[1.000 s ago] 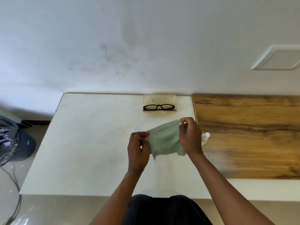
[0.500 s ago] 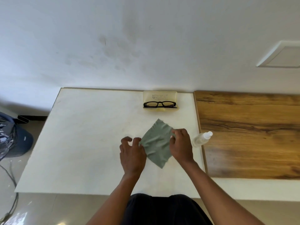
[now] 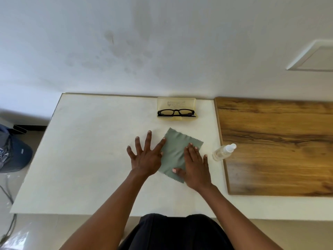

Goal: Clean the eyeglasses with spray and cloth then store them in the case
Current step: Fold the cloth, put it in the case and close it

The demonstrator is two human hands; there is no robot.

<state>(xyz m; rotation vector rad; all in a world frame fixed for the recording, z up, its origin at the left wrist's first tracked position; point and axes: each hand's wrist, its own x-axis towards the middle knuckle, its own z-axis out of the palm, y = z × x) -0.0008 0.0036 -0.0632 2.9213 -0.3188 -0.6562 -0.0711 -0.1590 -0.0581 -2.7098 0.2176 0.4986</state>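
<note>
A grey-green cleaning cloth (image 3: 175,149) lies flat on the white table (image 3: 90,159). My left hand (image 3: 146,157) rests with fingers spread at the cloth's left edge, its index fingertip on the cloth. My right hand (image 3: 195,168) presses flat on the cloth's right part. Black-framed eyeglasses (image 3: 176,112) sit in an open translucent yellow case (image 3: 176,103) against the wall at the back. A small clear spray bottle (image 3: 223,152) lies on its side just right of my right hand.
A brown wooden board (image 3: 279,147) covers the right side of the table. On the floor to the left are a dark bag (image 3: 12,156) and a cable (image 3: 9,222). The wall stands right behind the table.
The cloth went from being held up between both hands to lying flat on the table. My fingers let go of it and are spread flat on and beside it.
</note>
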